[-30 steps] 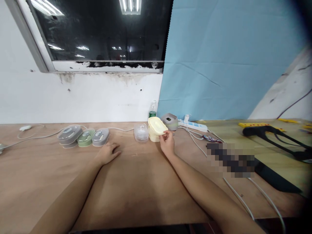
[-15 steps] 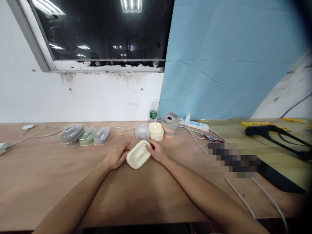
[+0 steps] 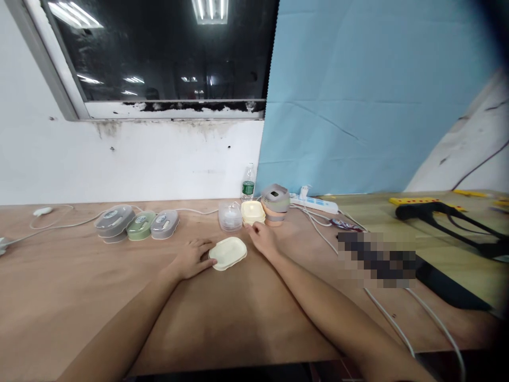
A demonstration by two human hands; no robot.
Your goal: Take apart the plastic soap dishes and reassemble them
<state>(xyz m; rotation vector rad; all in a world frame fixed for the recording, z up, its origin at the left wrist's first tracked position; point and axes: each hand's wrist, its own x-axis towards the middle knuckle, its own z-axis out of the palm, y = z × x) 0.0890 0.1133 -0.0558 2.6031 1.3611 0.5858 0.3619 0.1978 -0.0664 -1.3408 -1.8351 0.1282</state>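
Observation:
A shallow, oblong cream plastic dish (image 3: 228, 253) lies on the table in front of me. My left hand (image 3: 194, 258) grips its left end, thumb over the near rim and fingers along the far side. My right hand (image 3: 261, 239) has its fingers curled at the front edge of a stack of pale yellow plastic containers (image 3: 253, 210), seemingly pinching one; the fingertips are partly hidden. Close by on the left of that stack stand clear plastic containers (image 3: 230, 216). Grey and orange containers (image 3: 275, 200) are piled on its right.
Two grey boxes and a green box (image 3: 142, 225) with clear lids stand at the left. A bottle (image 3: 248, 183) is near the wall. Right of the stacks are a power strip (image 3: 316, 202), cables, a blurred dark item (image 3: 377, 260) and a black frame (image 3: 441, 223).
The dish has come down flatter onto the table, and its raised-looking centre no longer shows. My right hand has let go of it and moved up to the yellow stack; my left hand now grips it.

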